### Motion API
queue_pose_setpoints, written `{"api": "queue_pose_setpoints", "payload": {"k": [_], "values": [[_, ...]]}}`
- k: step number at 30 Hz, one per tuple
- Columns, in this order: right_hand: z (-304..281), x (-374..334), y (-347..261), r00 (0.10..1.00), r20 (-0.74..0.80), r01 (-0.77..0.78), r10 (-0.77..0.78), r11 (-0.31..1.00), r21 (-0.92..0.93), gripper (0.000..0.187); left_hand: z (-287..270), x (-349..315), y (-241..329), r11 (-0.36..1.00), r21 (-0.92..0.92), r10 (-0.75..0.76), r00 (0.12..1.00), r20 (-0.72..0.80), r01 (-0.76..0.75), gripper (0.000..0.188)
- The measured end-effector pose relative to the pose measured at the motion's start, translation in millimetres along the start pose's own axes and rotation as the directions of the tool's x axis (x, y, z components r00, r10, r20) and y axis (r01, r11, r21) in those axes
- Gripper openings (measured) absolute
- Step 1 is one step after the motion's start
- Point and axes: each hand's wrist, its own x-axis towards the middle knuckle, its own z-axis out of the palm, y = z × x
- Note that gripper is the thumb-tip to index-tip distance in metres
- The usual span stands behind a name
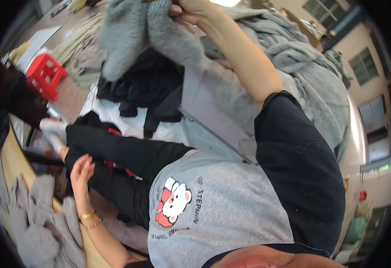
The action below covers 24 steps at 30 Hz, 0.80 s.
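High in the picture my right hand [192, 12] grips a fluffy light-grey knitted piece [126, 38], thumb on its edge. Two lobes of the piece hang down, and its upper part runs out of the picture. My left hand [82, 172] hovers beside my black-trousered legs, loosely bent fingers apart, holding nothing. Left of that hand, a heap of grey fluffy fabric [39, 223] lies on a pale wooden surface [14, 154]. Black cloth [144, 85] is piled below the hanging piece.
A large mound of grey plush fabric [307, 85] rises on the right, beside a pale upright panel [217, 116]. The red plastic stool [46, 76] stands on the floor at the far left, near beige cloth [81, 53]. White sheeting [173, 134] lies under the black cloth.
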Motion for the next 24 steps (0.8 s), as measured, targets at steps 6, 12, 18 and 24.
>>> {"api": "queue_pose_setpoints", "payload": {"k": [6,12,18,24], "values": [[140.1,8.7,57.4,0.88,0.462,-0.018,-0.106,0.966,0.256,0.013,7.2,-1.6,5.4,0.814,-0.58,-0.023,0.999,0.029,0.036,0.064],[169.4,-72.8,128.7,0.691,0.716,0.138,-0.097,0.99,0.0,0.039,8.6,-8.7,18.2,0.363,-0.929,0.276,0.942,0.188,0.079,0.054],[204.1,-144.3,172.4,0.292,0.87,-0.183,0.398,0.916,-0.358,0.039,-16.3,-1.0,12.6,0.834,-0.552,0.107,0.981,0.161,-0.001,0.035],[201.7,-171.3,216.5,0.142,0.94,0.007,0.311,0.949,-0.315,0.049,-15.2,-6.7,-4.4,0.977,0.034,-0.209,0.977,0.033,0.208,0.036]]}}
